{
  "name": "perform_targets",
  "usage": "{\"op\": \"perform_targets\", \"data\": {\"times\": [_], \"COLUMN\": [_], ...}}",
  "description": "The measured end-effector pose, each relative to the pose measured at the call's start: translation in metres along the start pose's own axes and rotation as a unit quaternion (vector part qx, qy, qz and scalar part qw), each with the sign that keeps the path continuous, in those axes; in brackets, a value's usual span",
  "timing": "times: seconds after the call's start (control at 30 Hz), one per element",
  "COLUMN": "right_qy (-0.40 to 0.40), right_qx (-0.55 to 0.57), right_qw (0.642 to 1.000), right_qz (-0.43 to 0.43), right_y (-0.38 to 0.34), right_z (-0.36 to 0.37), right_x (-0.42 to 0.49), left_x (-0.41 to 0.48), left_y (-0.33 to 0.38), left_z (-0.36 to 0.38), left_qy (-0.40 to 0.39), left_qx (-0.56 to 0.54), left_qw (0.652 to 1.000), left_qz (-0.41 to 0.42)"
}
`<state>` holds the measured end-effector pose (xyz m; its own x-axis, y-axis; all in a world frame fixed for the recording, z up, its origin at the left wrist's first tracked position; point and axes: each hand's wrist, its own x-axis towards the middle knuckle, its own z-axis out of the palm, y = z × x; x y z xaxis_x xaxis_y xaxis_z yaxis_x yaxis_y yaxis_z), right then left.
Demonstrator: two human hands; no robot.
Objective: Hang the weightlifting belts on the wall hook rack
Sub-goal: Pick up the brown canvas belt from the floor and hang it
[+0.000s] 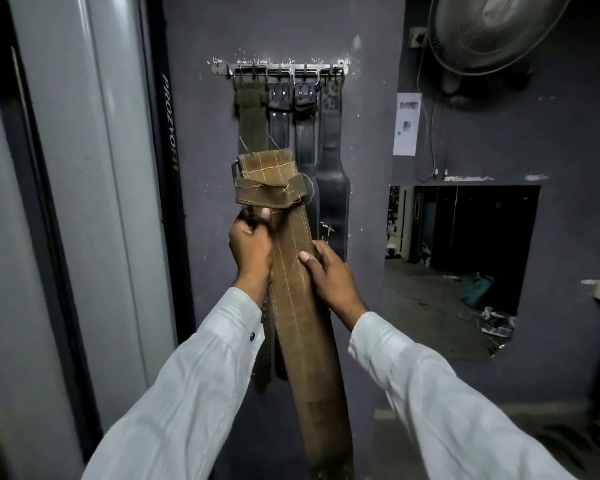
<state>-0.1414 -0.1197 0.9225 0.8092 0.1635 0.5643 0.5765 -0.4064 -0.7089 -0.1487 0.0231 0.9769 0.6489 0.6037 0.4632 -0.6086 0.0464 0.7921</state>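
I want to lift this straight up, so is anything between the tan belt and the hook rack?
Nothing separate blocks the tan canvas belt from the hook rack, but four hanging belts already hang across it; a free hook cannot be made out.

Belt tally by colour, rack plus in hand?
Olive canvas belt, on hook rack: 1
Dark leather belts, on rack: 3
Tan canvas belt, gripped by left hand and right hand: 1
Total: 5. Straps hanging under left hand: unclear.

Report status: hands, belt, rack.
Left hand and right hand both grip the tan belt, buckle end up, below the rack. Four belts already hang there. Free hook unclear.
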Motion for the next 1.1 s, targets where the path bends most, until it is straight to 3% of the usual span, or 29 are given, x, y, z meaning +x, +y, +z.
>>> {"op": "perform_targets", "data": {"times": [0.1, 0.27, 0.33, 0.47, 0.6, 0.7, 0.77, 0.9, 0.97, 1.03, 1.1], "right_qy": [-0.076, 0.028, 0.027, -0.049, 0.031, -0.054, -0.126, -0.079, -0.117, -0.170, -0.166], "right_qx": [0.044, 0.052, 0.067, 0.050, 0.038, 0.117, 0.104, 0.050, 0.085, 0.121, 0.153], "right_qw": [0.996, 0.998, 0.997, 0.997, 0.999, 0.991, 0.986, 0.996, 0.989, 0.975, 0.971], "right_qz": [0.021, -0.017, -0.020, 0.022, -0.013, 0.022, 0.038, 0.016, 0.041, 0.076, 0.075], "right_y": [0.010, 0.010, 0.014, 0.034, 0.030, 0.036, 0.046, 0.053, 0.051, 0.050, 0.040], "right_z": [-0.009, -0.008, -0.010, -0.008, -0.003, -0.009, -0.006, 0.003, 0.001, -0.003, -0.010], "right_x": [0.002, -0.014, -0.018, -0.025, -0.033, -0.040, -0.049, -0.060, -0.062, -0.059, -0.048], "left_x": [0.002, 0.001, 0.001, 0.005, 0.003, 0.009, 0.015, 0.020, 0.024, 0.028, 0.025], "left_y": [0.015, 0.018, 0.019, 0.022, 0.019, 0.019, 0.020, 0.019, 0.021, 0.026, 0.032], "left_z": [0.010, 0.027, 0.031, 0.031, 0.032, 0.028, 0.024, 0.017, 0.013, 0.008, 0.008], "left_qy": [0.020, 0.024, 0.021, 0.012, 0.018, 0.023, 0.024, 0.035, 0.027, -0.015, -0.077], "left_qx": [0.019, 0.007, 0.008, 0.033, 0.029, 0.036, 0.032, 0.042, 0.030, -0.011, -0.059], "left_qw": [1.000, 1.000, 1.000, 0.999, 0.999, 0.999, 0.999, 0.999, 0.999, 0.998, 0.991], "left_qz": [-0.003, 0.011, 0.007, 0.018, 0.015, 0.023, 0.020, 0.003, -0.015, -0.055, -0.094]}}
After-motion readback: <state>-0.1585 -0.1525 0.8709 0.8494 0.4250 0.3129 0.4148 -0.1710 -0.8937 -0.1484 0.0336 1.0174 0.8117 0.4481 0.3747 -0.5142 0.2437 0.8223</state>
